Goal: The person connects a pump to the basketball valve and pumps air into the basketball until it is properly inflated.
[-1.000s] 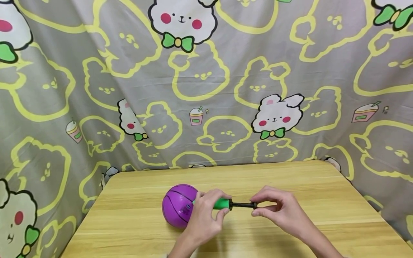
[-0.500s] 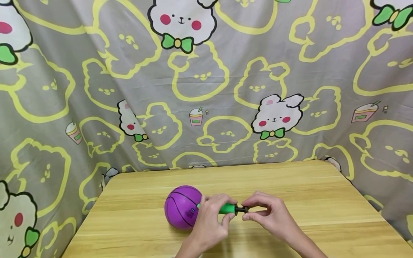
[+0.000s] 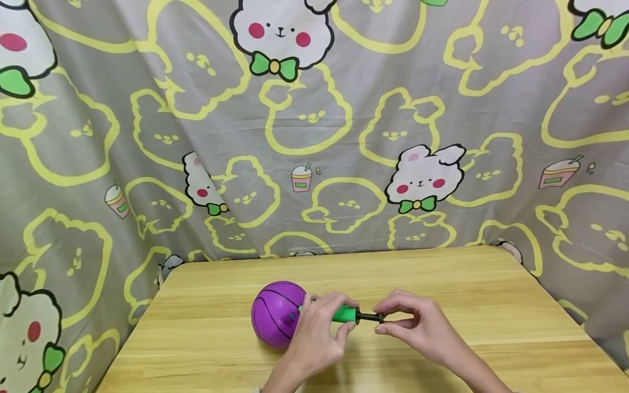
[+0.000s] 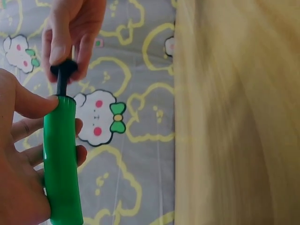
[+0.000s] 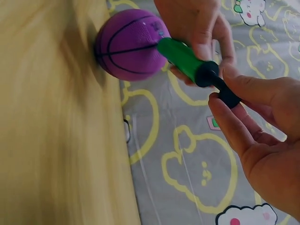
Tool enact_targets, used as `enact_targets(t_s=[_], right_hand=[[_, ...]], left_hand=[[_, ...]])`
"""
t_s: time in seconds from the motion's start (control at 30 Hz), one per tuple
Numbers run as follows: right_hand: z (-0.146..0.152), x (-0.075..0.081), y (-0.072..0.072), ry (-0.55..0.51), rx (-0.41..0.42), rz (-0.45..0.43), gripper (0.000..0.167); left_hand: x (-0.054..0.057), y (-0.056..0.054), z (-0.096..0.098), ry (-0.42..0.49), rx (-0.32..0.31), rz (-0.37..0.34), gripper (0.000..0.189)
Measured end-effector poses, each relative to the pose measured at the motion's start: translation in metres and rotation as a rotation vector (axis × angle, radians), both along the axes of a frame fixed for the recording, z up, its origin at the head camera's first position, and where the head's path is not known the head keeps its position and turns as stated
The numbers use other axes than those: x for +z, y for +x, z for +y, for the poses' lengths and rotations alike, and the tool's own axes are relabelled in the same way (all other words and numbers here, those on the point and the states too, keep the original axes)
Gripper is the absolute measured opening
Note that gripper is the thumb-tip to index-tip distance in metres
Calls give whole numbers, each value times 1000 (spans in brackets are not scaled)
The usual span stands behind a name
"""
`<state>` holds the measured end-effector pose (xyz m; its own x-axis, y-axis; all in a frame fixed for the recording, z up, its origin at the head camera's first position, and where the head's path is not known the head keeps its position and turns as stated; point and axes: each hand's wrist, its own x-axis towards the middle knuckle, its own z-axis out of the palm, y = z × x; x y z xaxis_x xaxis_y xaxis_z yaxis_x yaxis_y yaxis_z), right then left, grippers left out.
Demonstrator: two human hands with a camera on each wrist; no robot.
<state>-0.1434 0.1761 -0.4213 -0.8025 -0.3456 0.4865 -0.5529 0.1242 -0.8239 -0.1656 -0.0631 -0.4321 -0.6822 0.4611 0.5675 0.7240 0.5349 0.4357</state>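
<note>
Green pump [image 3: 345, 314], rod [image 3: 368, 316] partly drawn out

The left hand [image 3: 318, 334] gripped the pump, the purple ball [image 3: 275, 314] just to its left; the right hand [image 3: 420, 326] pinched the black handle [image 5: 229, 97]. More rod showed than half a second earlier, suggesting a return stroke had begun.

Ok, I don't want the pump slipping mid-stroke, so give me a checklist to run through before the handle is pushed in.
1. Left hand grips the green barrel: ok.
2. Right hand pinches the black handle: ok.
3. Black rod drawn out enough for a push: ok, part of it shows.
4. Purple ball rests on the table: ok.
5. Ball braced on the side away from the pump: not ok, no support shows there.
6. Pump tip properly seated in the ball: cannot tell, the join is unclear.
</note>
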Motion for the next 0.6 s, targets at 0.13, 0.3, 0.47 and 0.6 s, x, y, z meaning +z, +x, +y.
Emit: enact_targets(t_s=[0.13,0.3,0.47,0.6], right_hand=[[7,3,-1,-2,6,11,23],[15,7,-1,7,-9,-7,24],[20,14,0,18,-32,-29,23],[26,18,1,16,-23,-25,23]], left_hand=[[1,-4,-6,7,19,-4,33],[2,-9,-12,13,34,-15,33],[5,-10,-17,34,55,-22,34],[8,-12,-21,44,56,-25,34]])
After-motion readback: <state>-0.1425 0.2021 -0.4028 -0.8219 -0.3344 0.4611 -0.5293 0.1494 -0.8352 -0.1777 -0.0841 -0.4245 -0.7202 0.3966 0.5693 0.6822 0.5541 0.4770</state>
